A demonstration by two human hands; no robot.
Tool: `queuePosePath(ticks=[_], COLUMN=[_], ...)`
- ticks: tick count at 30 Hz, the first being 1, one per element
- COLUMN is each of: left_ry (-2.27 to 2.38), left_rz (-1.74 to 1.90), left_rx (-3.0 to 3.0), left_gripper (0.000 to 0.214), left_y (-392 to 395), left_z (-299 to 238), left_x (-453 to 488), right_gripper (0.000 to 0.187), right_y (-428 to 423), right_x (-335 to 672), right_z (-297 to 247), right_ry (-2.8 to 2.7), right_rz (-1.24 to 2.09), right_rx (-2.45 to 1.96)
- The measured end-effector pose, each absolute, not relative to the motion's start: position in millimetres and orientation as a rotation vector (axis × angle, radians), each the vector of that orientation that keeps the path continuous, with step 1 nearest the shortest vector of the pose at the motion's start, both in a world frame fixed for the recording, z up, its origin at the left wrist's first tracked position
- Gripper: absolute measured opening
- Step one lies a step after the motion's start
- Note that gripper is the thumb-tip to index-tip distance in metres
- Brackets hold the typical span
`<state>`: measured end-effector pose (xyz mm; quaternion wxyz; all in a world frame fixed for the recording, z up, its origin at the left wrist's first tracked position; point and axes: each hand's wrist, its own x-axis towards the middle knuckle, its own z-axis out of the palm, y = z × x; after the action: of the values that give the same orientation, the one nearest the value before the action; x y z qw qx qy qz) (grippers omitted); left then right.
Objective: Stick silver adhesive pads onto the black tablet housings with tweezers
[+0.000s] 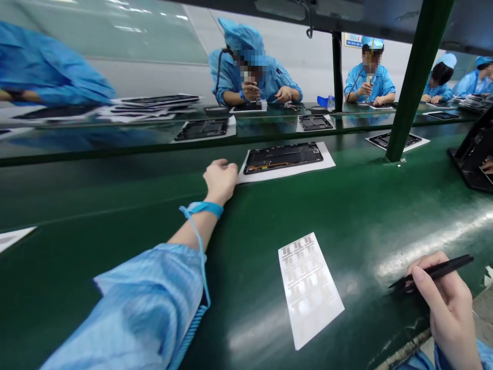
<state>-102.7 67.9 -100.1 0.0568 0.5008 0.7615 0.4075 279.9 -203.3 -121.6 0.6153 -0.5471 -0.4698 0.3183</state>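
Observation:
My left hand (pixel 220 180) reaches out over the green conveyor belt (pixel 115 205), fingers curled on the left edge of a white sheet (pixel 325 162) that carries an open black tablet chassis (pixel 283 157). A blue strap circles that wrist. My right hand (pixel 449 303) rests near the bench's front edge, closed on black tweezers (pixel 435 271) whose tips point left. Between the hands lies a white sticker sheet (pixel 308 288) with several small printed shapes.
More chassis on white sheets (pixel 396 140) ride the belt further back. A green post (pixel 416 82) stands at the right, a black fixture (pixel 472 154) beyond it. People in blue coats work across the line; stacked sheets (pixel 154 105) lie at the left.

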Motion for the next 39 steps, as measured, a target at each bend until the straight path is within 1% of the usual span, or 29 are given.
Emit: queuePosePath(ticks=[3,6,9,13,16,20,22,25,27,28,34,39], left_ry=[2.367,2.265,2.033,1.552,1.16,0.782,0.736,0.776,0.783,0.782,0.82,0.849], left_rz=[1.21,1.17,1.135,1.076,0.993,0.812,0.75,0.739,0.731,0.726,0.708,0.689], left_rx=[1.533,1.742,2.048,2.441,2.664,2.847,2.884,2.887,2.888,2.89,2.865,2.844], left_gripper=[0.034,0.033,0.033,0.026,0.027,0.027,0.027,0.025,0.026,0.026,0.03,0.03], left_y=[66.5,63.3,40.7,-25.0,-74.3,-101.9,-102.3,-99.8,-99.7,-100.1,-102.8,-105.6], left_z=[-101.5,-102.0,-107.1,-115.1,-116.0,-111.2,-108.8,-107.6,-107.8,-107.9,-107.4,-105.1], left_x=[-105.4,-93.9,-77.0,-55.6,-37.5,-12.5,-4.7,-1.1,-1.8,-2.4,-4.2,-3.4], right_gripper=[0.026,0.026,0.029,0.034,0.039,0.029,0.027,0.02,0.013,0.012,0.03,0.035], right_y=[-204.5,-203.4,-202.6,-204.0,-198.3,-169.0,-145.2,-98.3,-59.6,-38.6,80.4,134.2], right_x=[274.8,273.7,274.4,276.6,283.3,296.7,299.0,290.9,278.4,270.9,232.3,235.0], right_z=[-117.9,-116.0,-116.6,-120.3,-117.8,-99.2,-90.1,-87.4,-91.9,-94.6,-96.3,-94.0], right_ry=[-1.053,-1.045,-1.046,-1.103,-1.342,-1.935,-2.225,-2.54,-2.555,-2.538,-2.367,-2.186], right_rz=[0.756,0.758,0.75,0.737,0.634,0.285,0.126,0.002,-0.035,-0.053,-0.148,-0.212], right_rx=[-1.274,-1.282,-1.298,-1.337,-1.35,-1.223,-1.225,-1.404,-1.488,-1.525,-1.738,-1.942])
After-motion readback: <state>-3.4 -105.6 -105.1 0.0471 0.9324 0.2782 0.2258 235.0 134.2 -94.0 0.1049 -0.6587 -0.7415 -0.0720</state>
